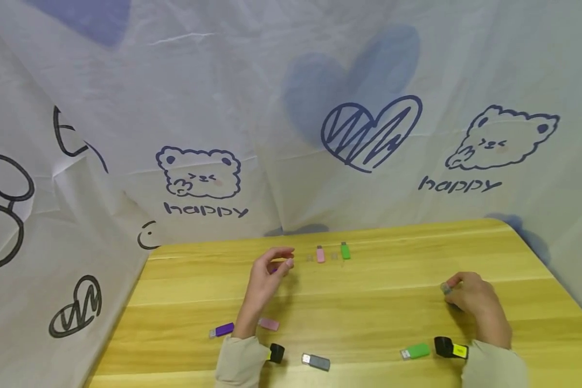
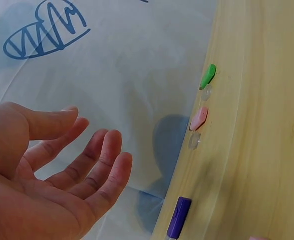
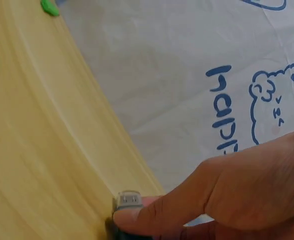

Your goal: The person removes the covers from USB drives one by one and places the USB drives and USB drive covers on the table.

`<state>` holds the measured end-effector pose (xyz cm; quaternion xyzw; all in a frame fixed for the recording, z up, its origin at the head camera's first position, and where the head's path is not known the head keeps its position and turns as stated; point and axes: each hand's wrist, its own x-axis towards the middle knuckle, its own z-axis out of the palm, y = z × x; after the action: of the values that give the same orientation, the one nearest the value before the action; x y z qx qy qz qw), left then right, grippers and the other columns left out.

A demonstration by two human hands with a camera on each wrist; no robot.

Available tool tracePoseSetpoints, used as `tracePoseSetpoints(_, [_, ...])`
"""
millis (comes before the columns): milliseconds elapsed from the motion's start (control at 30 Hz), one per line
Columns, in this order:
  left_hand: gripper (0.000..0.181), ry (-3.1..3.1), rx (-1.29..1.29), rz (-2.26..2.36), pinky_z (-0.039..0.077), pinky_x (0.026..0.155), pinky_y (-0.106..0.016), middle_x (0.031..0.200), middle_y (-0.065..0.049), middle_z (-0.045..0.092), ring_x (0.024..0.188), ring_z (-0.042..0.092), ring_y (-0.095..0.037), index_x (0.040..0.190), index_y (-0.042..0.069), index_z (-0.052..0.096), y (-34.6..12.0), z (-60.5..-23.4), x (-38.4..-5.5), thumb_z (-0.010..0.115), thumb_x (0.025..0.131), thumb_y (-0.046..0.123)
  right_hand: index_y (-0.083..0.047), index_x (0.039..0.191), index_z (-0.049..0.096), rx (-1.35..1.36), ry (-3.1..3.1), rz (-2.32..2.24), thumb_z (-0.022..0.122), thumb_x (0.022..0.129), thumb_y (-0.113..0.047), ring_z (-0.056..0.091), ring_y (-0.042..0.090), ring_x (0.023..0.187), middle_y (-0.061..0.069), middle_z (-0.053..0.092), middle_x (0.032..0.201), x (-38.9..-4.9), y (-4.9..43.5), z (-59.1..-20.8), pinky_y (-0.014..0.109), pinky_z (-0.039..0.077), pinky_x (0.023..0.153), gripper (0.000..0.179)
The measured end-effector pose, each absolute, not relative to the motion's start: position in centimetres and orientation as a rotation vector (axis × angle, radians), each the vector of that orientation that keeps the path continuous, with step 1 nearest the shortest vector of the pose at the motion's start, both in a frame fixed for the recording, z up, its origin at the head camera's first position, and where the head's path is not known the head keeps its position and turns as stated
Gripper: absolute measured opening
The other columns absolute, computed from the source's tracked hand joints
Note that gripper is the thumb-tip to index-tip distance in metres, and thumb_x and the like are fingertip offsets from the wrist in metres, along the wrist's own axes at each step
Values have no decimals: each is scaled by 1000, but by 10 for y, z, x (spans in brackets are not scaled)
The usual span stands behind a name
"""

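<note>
My right hand (image 1: 477, 296), at the right of the table, pinches a dark USB flash drive (image 3: 130, 233) between thumb and fingers. The drive's clear-capped end (image 3: 129, 199) sticks out past the thumb. My left hand (image 1: 268, 275) is raised above the table with loosely bent fingers, and nothing lies in it in the left wrist view. A purple USB flash drive (image 2: 179, 217) lies near the back edge, partly hidden behind that hand in the head view. Further right along this edge are a pink drive (image 1: 320, 254) and a green drive (image 1: 345, 251), with small clear caps (image 1: 334, 256) beside them.
Nearer the front lie another purple drive (image 1: 222, 330), a pink drive (image 1: 269, 324) beside the left wrist, a grey drive (image 1: 316, 361) and a green drive (image 1: 415, 351). A printed cloth (image 1: 281, 134) hangs behind the wooden table (image 1: 368, 312).
</note>
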<state>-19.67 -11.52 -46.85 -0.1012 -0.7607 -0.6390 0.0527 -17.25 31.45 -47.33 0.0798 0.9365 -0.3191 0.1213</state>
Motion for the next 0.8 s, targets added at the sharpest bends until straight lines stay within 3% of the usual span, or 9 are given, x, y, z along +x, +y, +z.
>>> tracePoseSetpoints(200, [24,-2309,-319,-1925,60,87,-38,122,-25,67,107,68,-43,122,-4,68,-111,-467,-196,66,99,0,7,116,58,126,2778,-1017,62,97,-12,56,34,86,24,62,100,-177,299,-465,45,49,71,27])
tracePoseSetpoints(367, [23,-2314,-304,-1947,61,86,-40,123,-24,67,106,68,-40,121,-5,68,-109,-467,-195,66,99,0,3,120,55,6,2852,-1114,54,102,-10,56,32,85,22,61,101,-177,284,-463,40,47,68,22])
tracePoseSetpoints(600, [22,-2319,-318,-1949,61,85,-40,123,-25,66,105,69,-40,120,-7,68,-105,-463,-194,66,99,-1,3,121,58,-62,2923,-1203,56,103,-4,62,42,99,25,63,108,-180,264,-458,47,53,75,20])
tracePoseSetpoints(800, [20,-2321,-346,-1929,61,83,-35,121,-25,67,102,69,-40,118,-6,69,-102,-466,-195,66,98,-1,1,122,64,-153,2986,-1322,58,103,-2,65,43,101,24,66,108,-181,244,-451,53,57,80,20])
